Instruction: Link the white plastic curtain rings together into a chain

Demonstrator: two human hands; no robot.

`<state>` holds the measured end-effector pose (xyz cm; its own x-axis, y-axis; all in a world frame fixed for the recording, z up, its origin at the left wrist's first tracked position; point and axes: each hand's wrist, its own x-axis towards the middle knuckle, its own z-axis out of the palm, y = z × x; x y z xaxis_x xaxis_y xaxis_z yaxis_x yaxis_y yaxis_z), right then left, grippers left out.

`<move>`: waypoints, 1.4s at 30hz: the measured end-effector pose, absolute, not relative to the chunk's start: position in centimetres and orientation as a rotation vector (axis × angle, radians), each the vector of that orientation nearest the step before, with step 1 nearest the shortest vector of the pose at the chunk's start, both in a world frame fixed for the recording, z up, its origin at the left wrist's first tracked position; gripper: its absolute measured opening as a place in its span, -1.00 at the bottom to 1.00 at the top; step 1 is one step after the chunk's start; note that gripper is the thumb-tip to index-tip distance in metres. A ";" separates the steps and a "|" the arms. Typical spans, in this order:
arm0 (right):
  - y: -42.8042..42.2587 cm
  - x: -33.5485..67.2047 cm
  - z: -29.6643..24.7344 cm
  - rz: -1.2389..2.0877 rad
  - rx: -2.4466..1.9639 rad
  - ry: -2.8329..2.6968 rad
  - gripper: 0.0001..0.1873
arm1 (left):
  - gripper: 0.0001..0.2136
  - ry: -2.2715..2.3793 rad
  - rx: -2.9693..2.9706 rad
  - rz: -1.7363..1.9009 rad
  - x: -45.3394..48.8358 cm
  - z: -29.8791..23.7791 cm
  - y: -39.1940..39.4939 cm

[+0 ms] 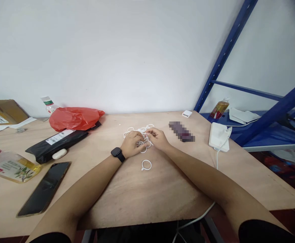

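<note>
A tangled heap of thin white plastic rings point(149, 143) lies on the wooden table point(127, 195) in front of me. My left hand point(133, 143), with a black watch at its wrist, rests at the heap's left side, fingers curled round some rings and thumb below them. From the right, my right hand point(158, 138) reaches in, thumb and fingertips pinched on a ring at the heap's upper part. My fingers partly hide the rings in the middle. One single white ring point(146, 164) with a small tab lies apart, nearer to me.
On the left are a phone point(45, 189), an oil bottle point(13, 167) on its side, a black parcel point(58, 143), a white case point(59, 154) and a red bag point(74, 118). On the right, a blurred-out item point(181, 131) and a white charger point(218, 136) with its cable, beside blue shelving point(225, 54).
</note>
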<state>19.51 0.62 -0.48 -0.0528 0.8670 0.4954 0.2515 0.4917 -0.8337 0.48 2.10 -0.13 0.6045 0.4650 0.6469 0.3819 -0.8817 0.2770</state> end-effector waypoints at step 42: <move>-0.1 19.6 -0.9 0.334 -0.985 -1.924 -0.85 | -0.90 0.939 2.633 1.358 0.2 -0.4 2.2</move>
<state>19.61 -0.07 -0.91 -0.2582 0.7499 0.6091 0.5008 0.6431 -0.5794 0.18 2.21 -0.41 0.4355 0.5268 0.7299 0.4972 -0.8167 0.2928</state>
